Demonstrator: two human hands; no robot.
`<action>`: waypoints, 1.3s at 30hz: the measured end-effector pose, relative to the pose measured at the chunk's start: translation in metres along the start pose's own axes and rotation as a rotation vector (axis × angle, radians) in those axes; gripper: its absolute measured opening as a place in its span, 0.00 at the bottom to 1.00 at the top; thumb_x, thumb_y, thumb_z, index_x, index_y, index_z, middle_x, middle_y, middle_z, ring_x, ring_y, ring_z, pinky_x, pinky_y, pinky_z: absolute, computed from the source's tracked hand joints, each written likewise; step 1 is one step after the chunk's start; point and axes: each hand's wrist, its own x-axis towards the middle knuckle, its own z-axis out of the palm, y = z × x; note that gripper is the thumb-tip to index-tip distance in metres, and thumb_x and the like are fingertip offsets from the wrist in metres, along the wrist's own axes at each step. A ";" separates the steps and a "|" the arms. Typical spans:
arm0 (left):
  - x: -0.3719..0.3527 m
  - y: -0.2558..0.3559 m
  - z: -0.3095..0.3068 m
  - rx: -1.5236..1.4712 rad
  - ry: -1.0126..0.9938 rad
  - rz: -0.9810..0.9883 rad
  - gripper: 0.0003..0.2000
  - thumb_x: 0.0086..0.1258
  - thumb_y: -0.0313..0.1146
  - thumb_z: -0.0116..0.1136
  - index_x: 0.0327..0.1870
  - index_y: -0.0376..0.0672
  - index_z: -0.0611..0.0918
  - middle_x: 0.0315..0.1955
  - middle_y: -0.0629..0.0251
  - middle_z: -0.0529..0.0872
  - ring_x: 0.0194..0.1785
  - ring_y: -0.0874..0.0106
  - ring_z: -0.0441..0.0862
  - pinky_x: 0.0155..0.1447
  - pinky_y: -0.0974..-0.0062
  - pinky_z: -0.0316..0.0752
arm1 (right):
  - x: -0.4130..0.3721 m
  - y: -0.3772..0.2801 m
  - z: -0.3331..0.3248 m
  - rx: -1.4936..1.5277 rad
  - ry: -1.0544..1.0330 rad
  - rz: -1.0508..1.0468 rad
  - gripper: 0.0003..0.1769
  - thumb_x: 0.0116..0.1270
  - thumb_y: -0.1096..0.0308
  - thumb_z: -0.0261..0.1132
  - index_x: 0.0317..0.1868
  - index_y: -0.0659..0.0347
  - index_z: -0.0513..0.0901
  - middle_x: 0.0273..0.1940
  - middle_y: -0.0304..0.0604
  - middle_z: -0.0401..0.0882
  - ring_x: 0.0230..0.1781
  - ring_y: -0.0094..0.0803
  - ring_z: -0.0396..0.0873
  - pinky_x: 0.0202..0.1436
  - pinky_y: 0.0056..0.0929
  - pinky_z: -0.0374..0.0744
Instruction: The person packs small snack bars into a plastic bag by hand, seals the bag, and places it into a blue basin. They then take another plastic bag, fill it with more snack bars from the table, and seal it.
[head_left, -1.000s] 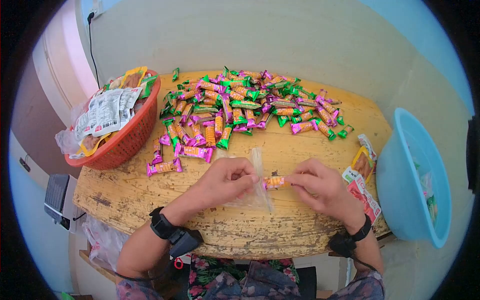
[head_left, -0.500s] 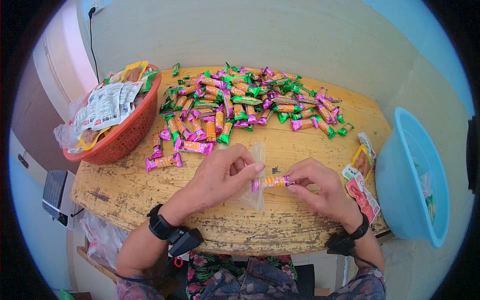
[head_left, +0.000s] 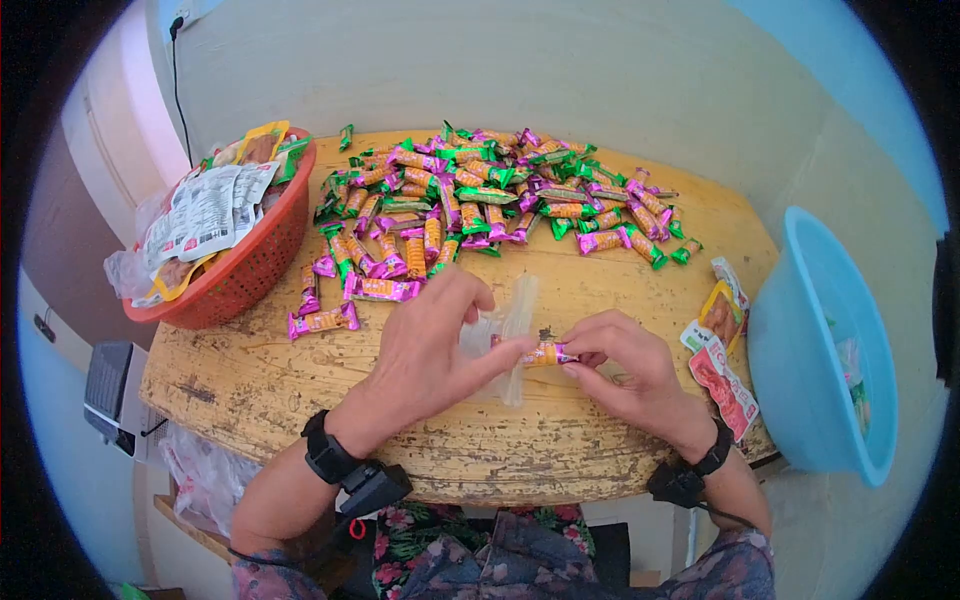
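Note:
A small purple-and-orange wrapped snack is pinched at its right end by the fingers of my right hand. Its left end is inside the mouth of a clear plastic bag. My left hand holds the bag, with the thumb stretched across its opening and the fingers partly hidden behind it. Beyond both hands lies a large pile of snacks in purple and green wrappers. A purple-ended snack lies apart, left of my left hand.
A red basket full of food packets stands at the table's left. On the right stands a blue basin with packets inside. Flat packets lie beside the basin on the wooden table.
The snack has moved left, further into the bag's mouth, with my right hand following. My left thumb has stretched out further over the bag, which has tilted slightly.

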 end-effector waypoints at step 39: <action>-0.009 0.019 0.010 -0.592 -0.193 -0.077 0.07 0.81 0.29 0.63 0.51 0.35 0.85 0.40 0.64 0.86 0.39 0.78 0.86 0.38 0.78 0.83 | -0.010 0.003 0.018 0.596 -0.097 0.377 0.17 0.75 0.76 0.68 0.62 0.63 0.80 0.55 0.46 0.85 0.59 0.37 0.87 0.61 0.37 0.86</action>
